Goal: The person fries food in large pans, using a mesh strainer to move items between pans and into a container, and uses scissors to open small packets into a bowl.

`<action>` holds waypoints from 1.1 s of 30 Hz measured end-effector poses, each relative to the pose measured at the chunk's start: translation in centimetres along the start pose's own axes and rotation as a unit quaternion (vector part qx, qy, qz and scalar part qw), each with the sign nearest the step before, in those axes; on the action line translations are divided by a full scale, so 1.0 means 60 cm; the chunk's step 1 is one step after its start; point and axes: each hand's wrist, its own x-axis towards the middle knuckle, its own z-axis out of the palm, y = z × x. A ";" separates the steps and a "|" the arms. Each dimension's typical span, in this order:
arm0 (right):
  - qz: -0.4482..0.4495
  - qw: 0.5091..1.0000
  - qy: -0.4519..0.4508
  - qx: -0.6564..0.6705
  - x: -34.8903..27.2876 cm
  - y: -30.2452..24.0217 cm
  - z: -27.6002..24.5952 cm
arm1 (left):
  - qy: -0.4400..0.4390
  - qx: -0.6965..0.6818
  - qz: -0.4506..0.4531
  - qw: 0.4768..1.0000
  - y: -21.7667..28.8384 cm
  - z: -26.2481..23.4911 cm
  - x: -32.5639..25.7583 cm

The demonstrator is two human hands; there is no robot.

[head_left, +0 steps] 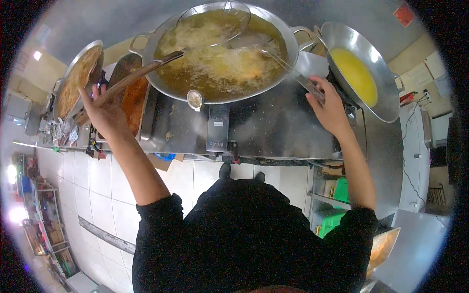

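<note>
A large two-handled wok (222, 99) of bubbling oil stands in front of me, with pale yellow and orange pieces frying in it. My left hand (105, 115) is closed loosely round the lower end of the wooden handle (139, 74) of a wire skimmer (215, 22). Its round mesh basket rests over the far part of the wok. My right hand (330, 105) grips a long metal utensil (293, 72) by its flat handle; the far end slants into the oil, and its shape is blurred by the bubbles and shine.
A tilted wok (391, 110) of yellow liquid stands at the right. On the left are a tray of reddish-brown food (135, 105) and a pan with a browned surface (73, 85). A small round strainer (195, 99) hangs at the wok's near rim. Green crates (332, 219) sit below the counter.
</note>
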 end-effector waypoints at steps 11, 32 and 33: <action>-0.004 0.998 0.045 -0.048 -0.012 -0.014 -0.003 | -0.036 0.305 -0.177 0.935 -0.029 -0.128 -0.181; 0.018 0.982 0.180 -0.048 -0.163 -0.066 -0.098 | -0.306 0.575 0.250 0.717 -0.173 0.009 -0.368; 0.025 0.982 0.185 -0.029 -0.176 -0.059 -0.102 | -0.290 0.572 0.240 0.729 -0.170 0.001 -0.376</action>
